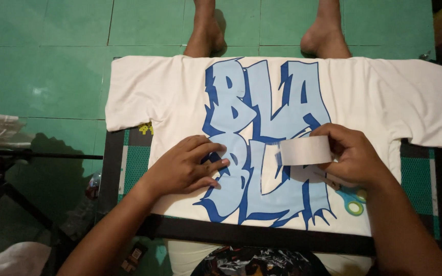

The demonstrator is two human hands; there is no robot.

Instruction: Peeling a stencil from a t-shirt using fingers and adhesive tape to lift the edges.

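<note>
Left hand (188,166) lies open, flat on the white T-shirt (384,97) — right hand (351,156) pinches a pale strip (305,151).

Left forearm reaching in from the lower left, left hand (188,166) palm down, fingers (212,164) stretched flat, close together and pointing right. Right forearm coming up from the lower right, right hand (351,156) curled with the wrist bent inward, thumb and fingers pinched together at the left side. Both hands level, well apart.
</note>
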